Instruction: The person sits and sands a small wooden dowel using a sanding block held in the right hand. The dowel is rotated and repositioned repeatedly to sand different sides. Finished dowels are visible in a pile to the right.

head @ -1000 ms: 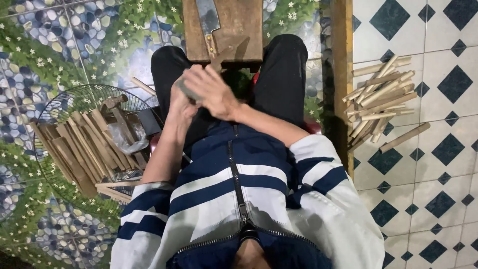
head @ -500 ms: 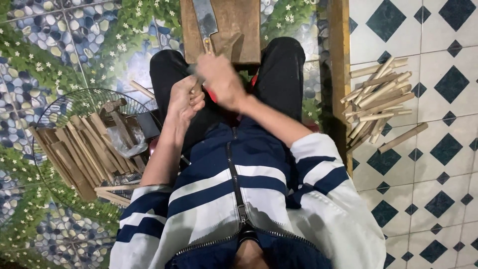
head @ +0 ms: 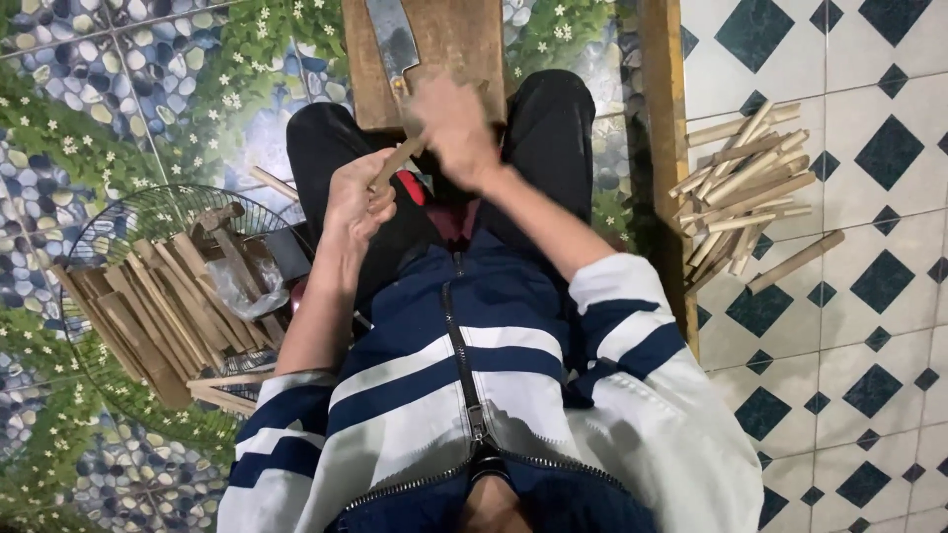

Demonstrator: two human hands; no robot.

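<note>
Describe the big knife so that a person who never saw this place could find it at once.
Look at the top middle of the picture, where a brown wooden block lies on the floor in front of the seated person's knees. The knife lies flat on its left part. It is the only metal thing there: a broad grey blade, unlike the pale sticks heaped on the right.

The right hand [head: 456, 126] has slid up the bamboo stick [head: 397, 161].

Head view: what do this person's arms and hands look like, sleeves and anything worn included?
Both hands, the left hand and the right hand, are bare, with no gloves. The forearms are uncovered; the sleeves of a white zip jacket with navy stripes are pushed up near the elbows. The right hand is motion-blurred.
</note>
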